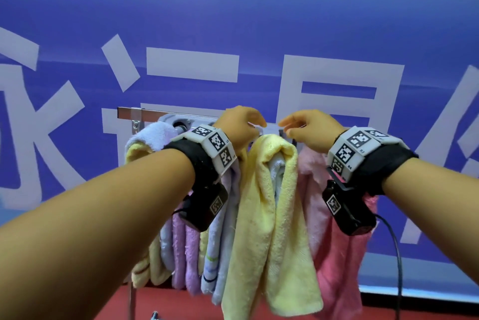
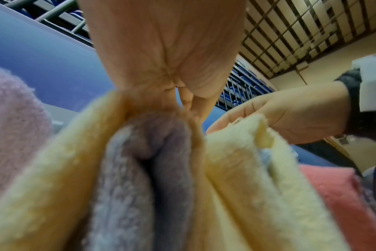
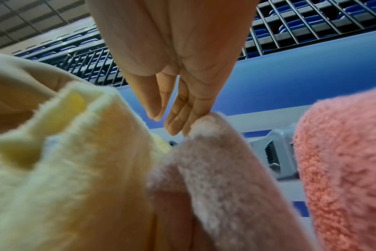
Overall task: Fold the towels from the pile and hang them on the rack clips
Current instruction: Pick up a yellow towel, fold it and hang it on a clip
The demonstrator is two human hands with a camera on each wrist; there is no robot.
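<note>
Yellow towel, folded, hangs from the rack with its long axis vertical, fold uppermost, free ends pointing down. We see it between lilac towels and a pink towel. The left hand, fingers curled, pinches at the rack just above the fold; what it grips we cannot tell. The right hand hovers beside it, fingers straight and released.

Indoor sports arena: tiered blue seats, banner.
</note>
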